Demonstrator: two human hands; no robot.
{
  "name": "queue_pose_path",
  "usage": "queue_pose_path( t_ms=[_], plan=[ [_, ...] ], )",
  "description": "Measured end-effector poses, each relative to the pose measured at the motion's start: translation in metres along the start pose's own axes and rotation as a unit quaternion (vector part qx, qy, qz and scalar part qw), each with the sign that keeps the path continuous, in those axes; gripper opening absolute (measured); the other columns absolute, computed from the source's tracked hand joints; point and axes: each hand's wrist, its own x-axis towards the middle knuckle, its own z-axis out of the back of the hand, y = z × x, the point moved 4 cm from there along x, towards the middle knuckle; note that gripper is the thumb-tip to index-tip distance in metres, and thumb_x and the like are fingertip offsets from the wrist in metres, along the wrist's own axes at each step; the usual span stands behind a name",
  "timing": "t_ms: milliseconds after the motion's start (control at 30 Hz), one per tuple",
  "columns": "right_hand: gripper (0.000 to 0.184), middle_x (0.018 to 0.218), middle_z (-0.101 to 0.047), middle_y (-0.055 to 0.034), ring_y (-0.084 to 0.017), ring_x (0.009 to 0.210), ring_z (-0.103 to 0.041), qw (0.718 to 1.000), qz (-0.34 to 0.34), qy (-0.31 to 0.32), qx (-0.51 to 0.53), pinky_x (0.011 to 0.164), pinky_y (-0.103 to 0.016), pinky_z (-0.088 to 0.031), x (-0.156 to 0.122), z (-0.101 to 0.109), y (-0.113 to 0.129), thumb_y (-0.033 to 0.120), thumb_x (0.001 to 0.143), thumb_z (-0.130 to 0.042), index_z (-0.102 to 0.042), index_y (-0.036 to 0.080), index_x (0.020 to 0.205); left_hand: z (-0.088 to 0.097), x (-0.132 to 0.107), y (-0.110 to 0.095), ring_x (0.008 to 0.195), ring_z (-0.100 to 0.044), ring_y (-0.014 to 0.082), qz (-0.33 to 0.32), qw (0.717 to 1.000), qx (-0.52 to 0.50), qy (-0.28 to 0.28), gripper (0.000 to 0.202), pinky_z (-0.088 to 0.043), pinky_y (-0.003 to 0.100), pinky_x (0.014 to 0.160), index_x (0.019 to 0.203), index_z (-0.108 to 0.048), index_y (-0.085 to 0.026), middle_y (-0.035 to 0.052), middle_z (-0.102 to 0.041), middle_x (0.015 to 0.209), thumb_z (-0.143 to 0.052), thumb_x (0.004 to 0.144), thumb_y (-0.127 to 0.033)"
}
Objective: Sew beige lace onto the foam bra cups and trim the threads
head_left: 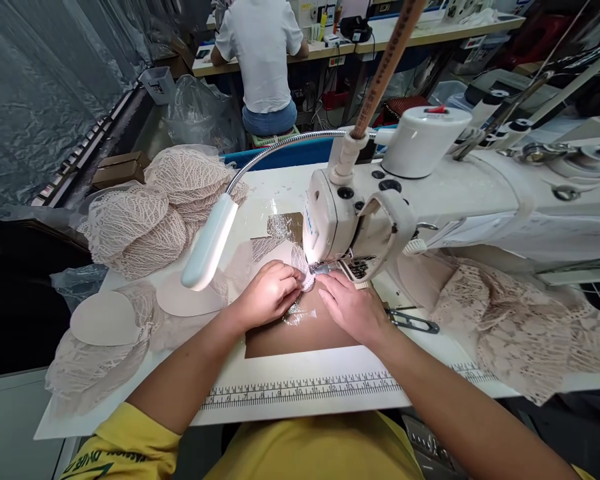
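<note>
A white sewing machine point(330, 213) stands over the table, its needle area lit. Beneath the presser foot lies a beige lace bra cup piece point(275, 252). My left hand point(273, 290) pinches the edge of this piece just left of the foot, with curled fingers. On the right of the foot, my right hand point(353, 307) lies with fingers stretched out flat on the brown plate point(310, 333). Its fingertips are close to the presser foot. The needle and the stitched edge are partly hidden.
Stacked lace cups point(135, 220) and cut cup pieces point(105, 320) lie at left. More lace fabric point(525, 313) hangs over the right edge. A flexible lamp point(210, 243) arches above. Scissors-like thread snips point(413, 321) lie right. A person point(263, 60) sits at a far table.
</note>
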Motion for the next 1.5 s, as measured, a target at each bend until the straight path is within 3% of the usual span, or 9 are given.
queue_pose_path(
  t_ms=[233,333,400,467,700,800,967,1233,1500],
  plan=[
    [0.019,0.079,-0.069,-0.0045,-0.015,0.067,-0.059,1.0,0.014,0.014,-0.023,0.055,-0.027,-0.034,0.008,-0.005,0.011,0.025,0.092,-0.05,-0.068,0.021,0.095,-0.006,0.006,-0.007,0.082,-0.056,0.02,0.019,0.999,0.02,0.018,0.02,-0.044,0.037,0.082,0.085,-0.057,-0.017,0.0078,-0.064,0.084,-0.041,0.094,-0.024],
    [0.025,0.078,-0.068,-0.0025,-0.013,0.064,-0.057,0.999,0.035,-0.009,-0.019,0.054,-0.027,-0.031,0.008,-0.005,0.011,0.024,0.094,-0.046,-0.068,0.021,0.084,-0.001,0.004,-0.006,0.087,-0.055,0.0216,-0.005,0.998,0.032,0.055,0.016,-0.042,0.038,0.088,0.093,-0.058,-0.016,0.0078,-0.063,0.091,-0.053,0.086,-0.029],
    [0.027,0.081,-0.069,-0.0022,-0.013,0.065,-0.057,0.999,0.04,-0.02,0.001,0.056,-0.026,-0.032,0.008,-0.005,0.009,0.025,0.096,-0.044,-0.068,0.021,0.085,0.002,0.002,-0.004,0.091,-0.055,0.0224,-0.025,0.996,0.042,0.08,0.025,-0.042,0.038,0.089,0.103,-0.059,-0.016,0.008,-0.062,0.097,-0.058,0.081,-0.028],
    [0.026,0.084,-0.069,-0.002,-0.013,0.068,-0.057,0.998,0.049,-0.016,0.021,0.057,-0.026,-0.033,0.007,-0.005,0.008,0.024,0.096,-0.045,-0.069,0.021,0.089,0.003,0.0,-0.001,0.09,-0.055,0.0214,-0.036,0.994,0.067,0.079,0.022,-0.042,0.036,0.087,0.105,-0.061,-0.017,0.0076,-0.062,0.097,-0.054,0.085,-0.022],
    [0.027,0.089,-0.068,-0.0033,-0.015,0.075,-0.056,0.996,0.09,0.004,0.011,0.06,-0.027,-0.035,0.002,0.003,0.009,0.012,0.09,-0.047,-0.071,0.021,0.099,-0.004,0.002,-0.001,0.071,-0.051,0.0171,-0.046,0.99,0.134,0.022,0.034,-0.041,0.032,0.072,0.077,-0.061,-0.016,0.0057,-0.059,0.073,-0.038,0.098,-0.027],
    [0.029,0.088,-0.067,-0.0049,-0.015,0.075,-0.055,0.995,0.093,0.022,0.006,0.057,-0.027,-0.033,0.001,0.007,0.011,0.011,0.091,-0.044,-0.071,0.019,0.099,-0.003,0.001,-0.004,0.077,-0.053,0.018,-0.055,0.991,0.114,0.034,0.032,-0.043,0.033,0.078,0.082,-0.063,-0.015,0.0076,-0.063,0.082,-0.041,0.097,-0.033],
    [0.029,0.081,-0.064,-0.0044,-0.016,0.077,-0.052,0.995,0.093,0.038,0.014,0.058,-0.027,-0.032,-0.001,0.008,0.012,0.008,0.088,-0.045,-0.07,0.018,0.097,-0.005,-0.001,-0.007,0.091,-0.055,0.0204,-0.08,0.99,0.105,0.058,0.033,-0.043,0.037,0.088,0.118,-0.061,-0.015,0.011,-0.063,0.12,-0.043,0.096,-0.031],
    [0.035,0.087,-0.066,-0.0052,-0.017,0.079,-0.054,0.997,0.058,0.06,0.0,0.058,-0.029,-0.032,0.002,0.005,0.011,0.009,0.089,-0.043,-0.068,0.02,0.11,-0.007,0.0,-0.002,0.093,-0.056,0.0202,-0.058,0.992,0.107,0.032,0.03,-0.046,0.037,0.087,0.114,-0.066,-0.016,0.0075,-0.065,0.122,-0.044,0.096,-0.026],
    [0.039,0.087,-0.067,-0.0068,-0.019,0.073,-0.054,0.998,0.036,0.048,-0.034,0.059,-0.03,-0.033,0.004,0.001,0.012,0.01,0.087,-0.044,-0.066,0.021,0.118,-0.005,0.005,0.006,0.093,-0.055,0.0233,-0.028,0.992,0.12,-0.003,0.029,-0.046,0.039,0.084,0.112,-0.067,-0.015,0.01,-0.067,0.118,-0.047,0.093,-0.026]
  ],
)
